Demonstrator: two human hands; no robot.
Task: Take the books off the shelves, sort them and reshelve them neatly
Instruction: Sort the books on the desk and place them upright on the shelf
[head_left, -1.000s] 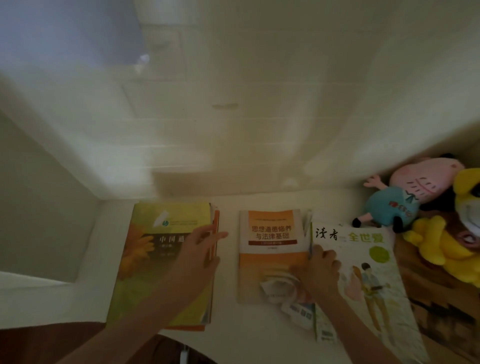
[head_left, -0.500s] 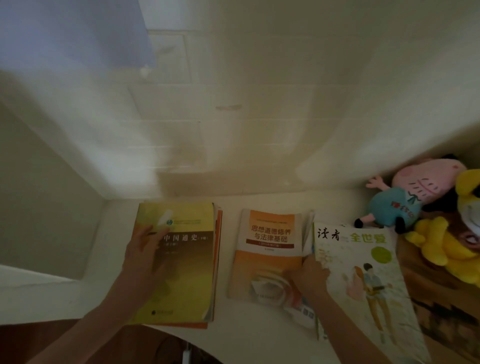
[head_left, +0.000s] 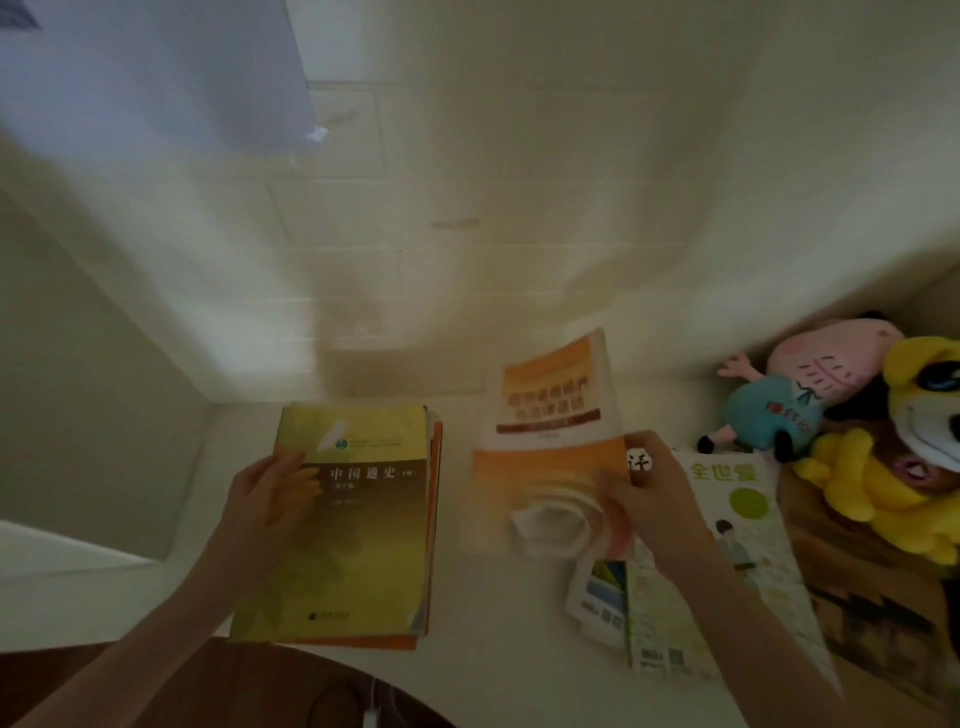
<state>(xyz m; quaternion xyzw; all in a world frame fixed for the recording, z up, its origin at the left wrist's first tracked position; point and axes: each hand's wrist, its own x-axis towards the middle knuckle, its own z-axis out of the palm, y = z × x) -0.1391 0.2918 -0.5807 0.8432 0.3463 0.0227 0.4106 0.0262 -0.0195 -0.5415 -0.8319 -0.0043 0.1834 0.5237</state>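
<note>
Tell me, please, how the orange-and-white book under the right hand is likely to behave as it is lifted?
The orange-and-white book probably flexes: it looks like a thin softcover, and its lower part seems to curl beside the right hand. It is likely light, since one hand tilts its edge up. Gripped at one side only, the free side may sag or the pages fan open.

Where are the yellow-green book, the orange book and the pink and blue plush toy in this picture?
yellow-green book (head_left: 358, 540), head view, middle of its front cover.
orange book (head_left: 550, 415), head view, upper part of its blurred cover.
pink and blue plush toy (head_left: 769, 415), head view, its blue body.
</note>
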